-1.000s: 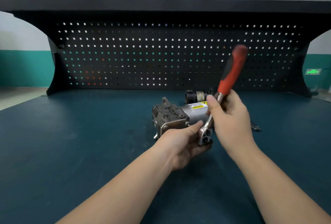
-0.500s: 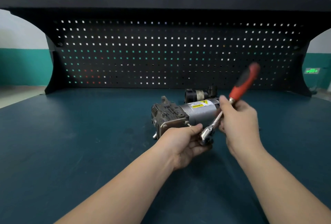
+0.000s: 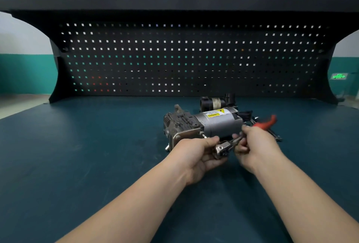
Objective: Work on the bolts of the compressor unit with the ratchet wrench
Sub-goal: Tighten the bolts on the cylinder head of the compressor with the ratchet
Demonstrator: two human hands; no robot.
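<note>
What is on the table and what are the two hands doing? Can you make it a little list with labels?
place: dark teal workbench with a black pegboard behind
main thing: compressor unit, lying on its side, yellow warning label on top
tool: ratchet wrench, red handle pointing right, metal head at the unit's near side
left hand: curled round the wrench head
right hand: grips the wrench shaft near the handle
behind the unit: a smaller black part
bolt being worked: hidden by the hands

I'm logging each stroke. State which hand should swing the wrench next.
Right. The right hand grips the wrench by its shaft just below the red handle, while the left hand holds the wrench's head at the compressor, likely steadying it.
</note>
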